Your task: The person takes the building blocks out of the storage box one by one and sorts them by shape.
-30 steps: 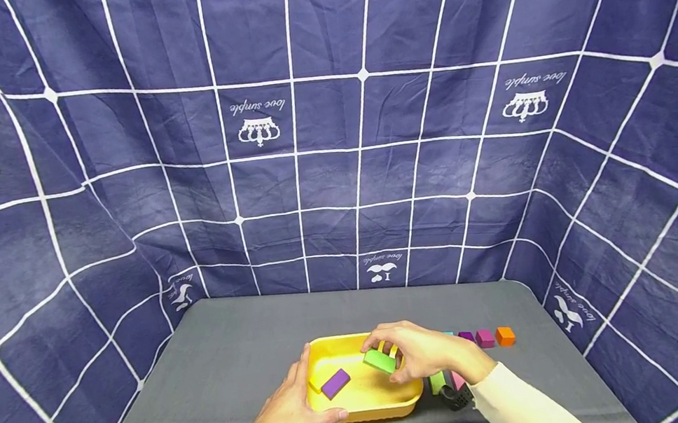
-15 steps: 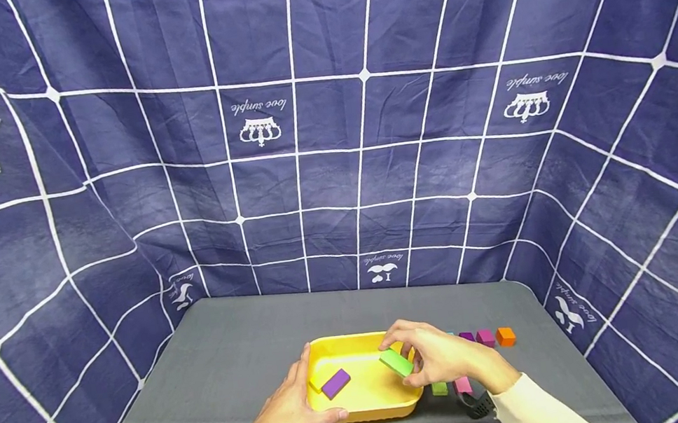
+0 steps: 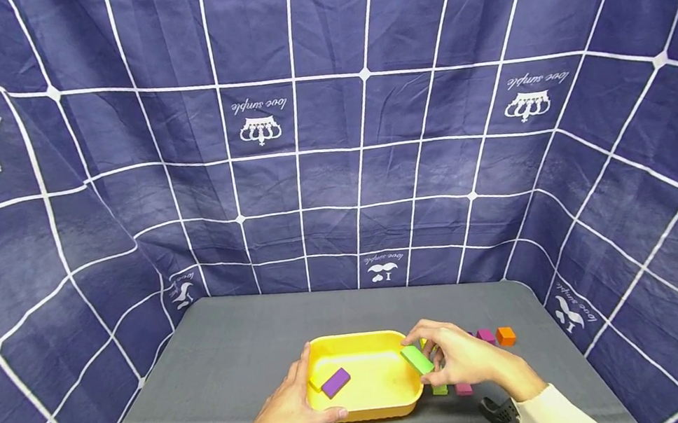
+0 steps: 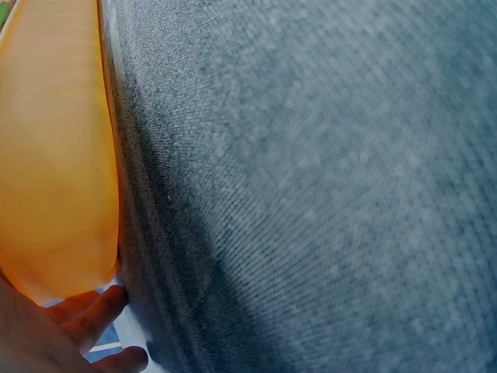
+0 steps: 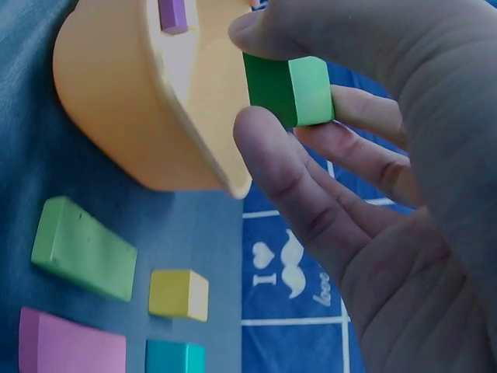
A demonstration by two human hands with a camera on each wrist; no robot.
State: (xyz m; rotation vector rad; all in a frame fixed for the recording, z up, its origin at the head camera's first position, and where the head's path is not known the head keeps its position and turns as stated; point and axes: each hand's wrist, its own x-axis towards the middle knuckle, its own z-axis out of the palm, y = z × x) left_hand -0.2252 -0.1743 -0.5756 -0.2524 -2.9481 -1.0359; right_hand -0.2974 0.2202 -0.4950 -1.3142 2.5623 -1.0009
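A yellow plastic tub (image 3: 366, 411) sits on the grey cloth. My left hand (image 3: 289, 404) grips its left end, thumb over the near rim and fingers along the left wall; in the left wrist view, those fingers (image 4: 97, 311) show beside the tub's end. A purple block (image 3: 336, 382) lies inside, partly over a yellow block (image 3: 315, 383). Above the tub's right rim, my right hand (image 3: 468, 358) pinches a green block (image 3: 417, 359) between thumb and fingers. The right wrist view shows this green block (image 5: 311, 89) from its end, tilted beside the rim.
Right of the tub lie a light green block (image 5: 85, 245), a pink block (image 5: 70, 342), a yellow cube (image 5: 175, 294) and a teal block (image 5: 175, 357). Farther right are a magenta cube (image 3: 485, 336) and an orange cube (image 3: 506, 336). Blue curtains (image 3: 335, 177) surround the table.
My right hand has carried the green block rightward, from over the tub's inside to its right rim. My left hand, the tub and the purple block have stayed in place.
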